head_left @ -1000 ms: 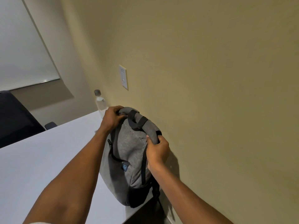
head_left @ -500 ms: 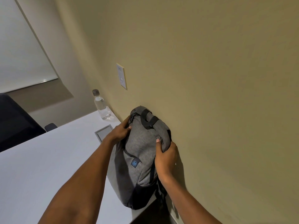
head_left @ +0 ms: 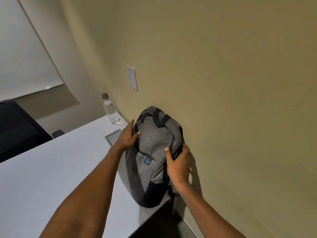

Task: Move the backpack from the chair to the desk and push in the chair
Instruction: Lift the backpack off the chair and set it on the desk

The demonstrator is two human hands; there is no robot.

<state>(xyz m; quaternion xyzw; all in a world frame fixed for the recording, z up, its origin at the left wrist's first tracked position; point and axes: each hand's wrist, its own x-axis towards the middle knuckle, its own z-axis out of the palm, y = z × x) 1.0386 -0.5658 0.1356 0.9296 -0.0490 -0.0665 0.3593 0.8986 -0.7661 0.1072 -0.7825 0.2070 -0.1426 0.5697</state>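
A grey backpack (head_left: 153, 152) with black straps and a small blue logo patch stands upright on the white desk (head_left: 51, 169), near its right corner, leaning against the beige wall. My left hand (head_left: 127, 136) is pressed flat on the bag's left side, fingers spread. My right hand (head_left: 179, 163) cups the bag's right side, thumb on the front panel. The chair the bag came from is not in view.
A clear water bottle (head_left: 110, 110) stands on the desk by the wall behind the bag. A grey recessed panel (head_left: 113, 137) lies in the desk top beside my left hand. A dark chair back (head_left: 15, 129) rises beyond the desk's far left edge. A wall switch plate (head_left: 132, 78) hangs above.
Both hands have slid down from the bag's top handle to its sides. The backpack has settled lower and closer to the wall, uncovering the bottle and the desk panel.
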